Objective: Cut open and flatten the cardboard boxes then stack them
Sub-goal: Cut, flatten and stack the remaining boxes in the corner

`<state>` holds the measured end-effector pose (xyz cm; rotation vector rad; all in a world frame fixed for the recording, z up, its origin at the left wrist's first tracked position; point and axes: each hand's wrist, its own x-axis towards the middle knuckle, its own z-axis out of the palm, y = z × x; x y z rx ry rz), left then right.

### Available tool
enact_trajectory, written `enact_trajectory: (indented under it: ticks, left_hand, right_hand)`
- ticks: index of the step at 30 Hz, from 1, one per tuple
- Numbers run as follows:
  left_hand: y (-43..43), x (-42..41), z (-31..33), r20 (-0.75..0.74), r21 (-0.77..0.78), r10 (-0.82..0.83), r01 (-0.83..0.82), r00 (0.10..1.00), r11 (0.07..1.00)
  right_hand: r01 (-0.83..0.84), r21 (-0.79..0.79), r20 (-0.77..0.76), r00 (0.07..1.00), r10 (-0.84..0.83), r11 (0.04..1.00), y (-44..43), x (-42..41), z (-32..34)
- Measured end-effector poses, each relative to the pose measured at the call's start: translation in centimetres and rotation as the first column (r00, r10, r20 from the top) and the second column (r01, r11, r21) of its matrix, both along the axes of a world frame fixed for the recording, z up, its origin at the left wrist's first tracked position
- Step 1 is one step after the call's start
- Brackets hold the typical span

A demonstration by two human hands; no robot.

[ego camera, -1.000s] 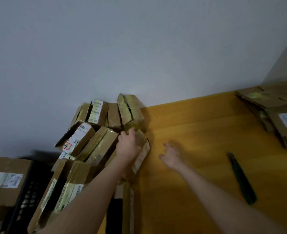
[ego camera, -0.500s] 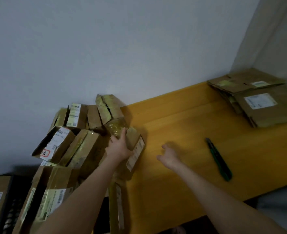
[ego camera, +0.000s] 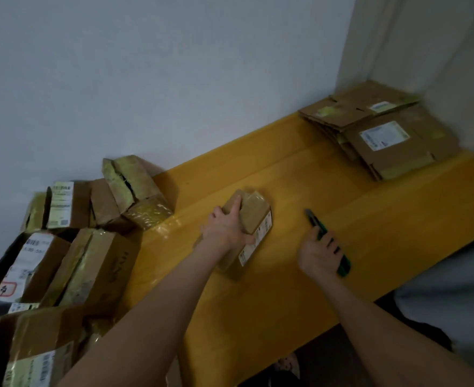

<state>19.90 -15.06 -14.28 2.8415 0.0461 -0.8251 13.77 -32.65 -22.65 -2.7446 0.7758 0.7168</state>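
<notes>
One box (ego camera: 254, 224), sealed and brown, with tape across the top and a label on its near side. It lies on the tabletop (ego camera: 258, 317) about midway along, nearer the back edge than the front. The left hand (ego camera: 226, 229) holds it, index finger straight along the top, thumb hooked on the labelled side, the other fingers over the far flank.

One knife (ego camera: 317, 228), green handle, grey nose pointing toward the back edge. It sits just right of the box, not touching it. The right hand (ego camera: 318, 254) has its fingers curled over the handle. I cannot tell whether the blade is out.

One stack (ego camera: 383, 129) of flattened boxes at the back right corner. One pile (ego camera: 90, 261) of uncut boxes heaped at the left end, several leaning.

Hazards, as I judge them:
- The left index finger lies on the taped top, the likely cutting line, so a stroke drawn toward it would meet the finger.
- The tape is glossy, so the blade may skid off and score the tabletop or run toward the wrist.
- The box is small and gripped from one end only, so it may twist or slide under the cut.
- The knife is taken from above, and a loose hold on lifting could let it turn or drop.
- The left forearm passes close by the pile, and a nudge might tip a leaning box.
</notes>
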Motion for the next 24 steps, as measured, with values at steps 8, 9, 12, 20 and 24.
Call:
enact_trajectory:
  ticks: [8, 9, 12, 20, 24]
  left_hand:
    - [1.6, -0.1, -0.5, 0.019, 0.007, 0.051, -0.051, 0.999, 0.999]
    - [2.0, -0.2, -0.6, 0.028, -0.011, 0.071, -0.071, 0.997, 0.997]
    - [3.9, -0.4, -0.6, 0.049, -0.115, 0.182, -0.175, 0.982, 0.978]
    - [12.4, -2.2, 1.9, -0.333, -0.63, 0.643, -0.67, 0.69, 0.392]
    - [15.2, -3.4, 3.0, -0.555, -0.718, 0.563, -0.694, 0.613, 0.048]
  right_hand:
    - [-0.147, 0.022, 0.114, 0.983, 0.144, 0.989, 1.4, -0.5, -0.7]
    - [-0.158, 0.045, 0.122, 0.981, 0.152, 0.986, 2.1, -0.5, -0.8]
    - [-0.111, 0.137, 0.102, 0.99, 0.098, 0.984, 4.3, -0.3, -0.8]
    - [0.37, 0.824, -0.134, 0.864, -0.486, 0.43, 8.0, 2.2, 3.6]
    - [0.388, 0.902, -0.43, 0.792, -0.433, -0.188, 9.0, 3.6, 7.6]
